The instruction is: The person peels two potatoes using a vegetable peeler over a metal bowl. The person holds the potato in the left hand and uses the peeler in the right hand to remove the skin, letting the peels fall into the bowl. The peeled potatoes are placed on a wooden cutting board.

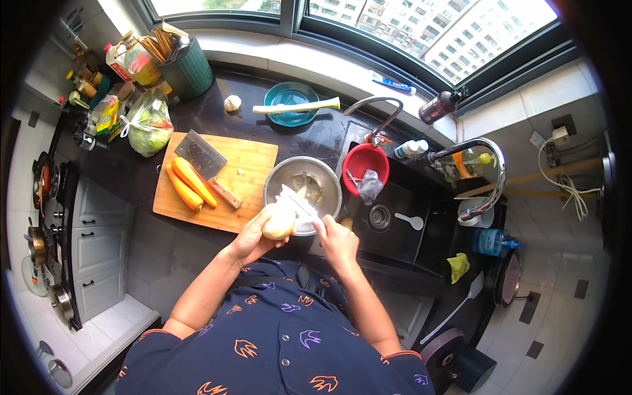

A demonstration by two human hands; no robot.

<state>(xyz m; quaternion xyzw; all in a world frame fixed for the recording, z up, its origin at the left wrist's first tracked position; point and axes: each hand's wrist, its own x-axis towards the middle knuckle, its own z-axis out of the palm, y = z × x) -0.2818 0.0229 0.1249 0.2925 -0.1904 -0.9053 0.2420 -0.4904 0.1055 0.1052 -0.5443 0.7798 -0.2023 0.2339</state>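
Note:
My left hand is wrapped round a pale yellow, partly peeled potato at the near edge of a steel bowl. My right hand grips a white peeler, its far end close to the potato; glare blurs its exact shape. Peelings lie inside the bowl. To the left, a wooden cutting board carries peeled carrots and a cleaver with a wooden handle. A small pale piece, perhaps garlic, rests beside the cleaver.
Right of the bowl is a dark sink with a red basin and curved faucet. Behind stand a teal plate with a leek across it, a garlic bulb and bagged vegetables.

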